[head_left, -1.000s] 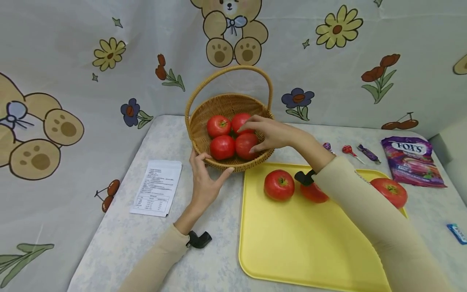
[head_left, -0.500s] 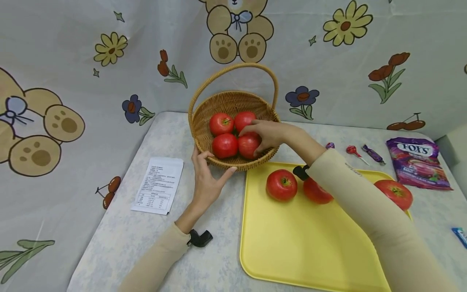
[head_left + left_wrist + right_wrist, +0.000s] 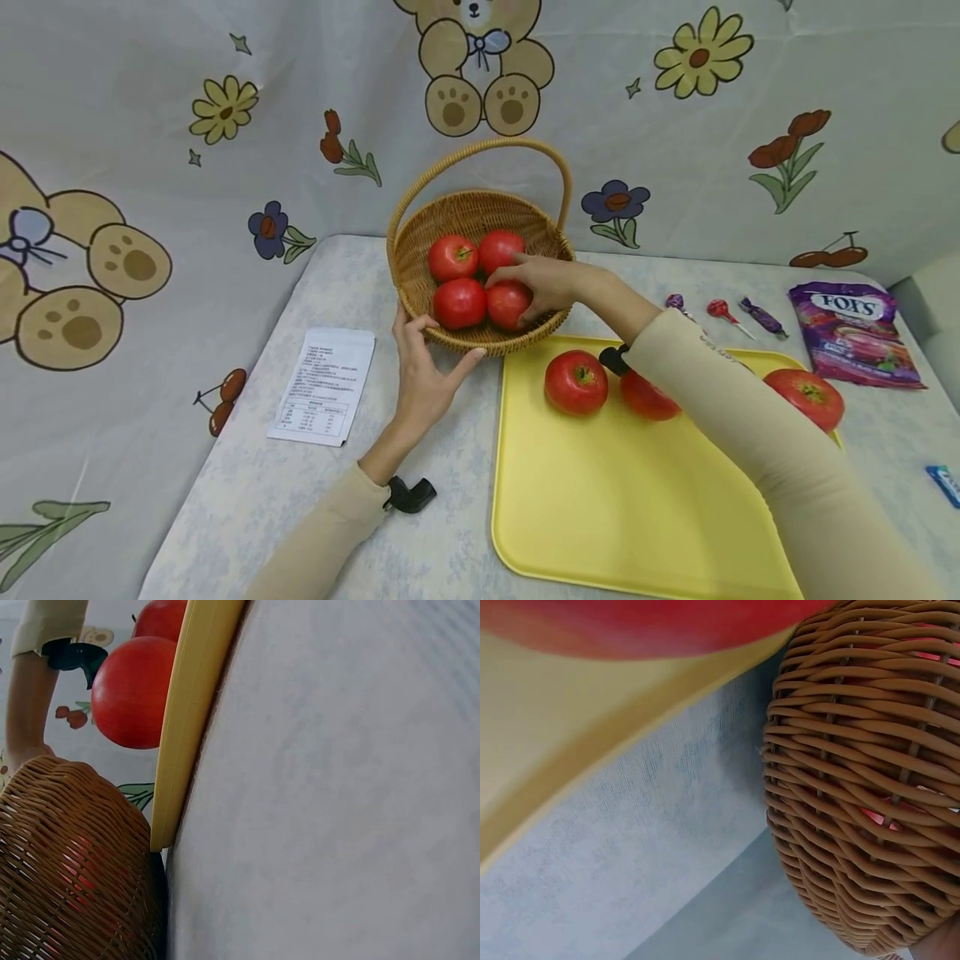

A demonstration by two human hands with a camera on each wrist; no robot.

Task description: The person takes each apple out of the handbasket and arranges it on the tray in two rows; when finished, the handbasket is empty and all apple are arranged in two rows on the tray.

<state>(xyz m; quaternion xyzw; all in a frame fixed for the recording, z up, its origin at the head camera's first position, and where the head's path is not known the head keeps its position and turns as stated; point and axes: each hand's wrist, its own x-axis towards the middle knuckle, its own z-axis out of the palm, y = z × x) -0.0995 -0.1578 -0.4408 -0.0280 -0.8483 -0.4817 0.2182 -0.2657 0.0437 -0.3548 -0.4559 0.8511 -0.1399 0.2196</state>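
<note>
A wicker basket (image 3: 480, 206) with a tall arched handle stands at the back of the table. Several red apples (image 3: 459, 303) lie inside it. My right hand (image 3: 551, 283) reaches over the basket's right rim and grips the front right apple (image 3: 507, 305), thumb in front and fingers behind. At the basket's front left, my left hand (image 3: 423, 379) holds the rim, with its fingers at the side and its thumb spread along the front. From the left wrist, the woven wall (image 3: 67, 862) shows with red apples behind the gaps; the right wrist view shows the weave (image 3: 862, 765) close up.
A yellow tray (image 3: 600, 517) in front of the basket bears a red apple (image 3: 576, 382) and others partly under the right sleeve. Lollipops, a wrapped candy (image 3: 763, 317) and a purple candy bag (image 3: 855, 333) lie behind it. A white printed packet (image 3: 322, 386) lies left.
My right hand has come lower over the front right apple and its fingers have closed round it. The left hand stays at the basket's rim, and the view has shifted slightly.
</note>
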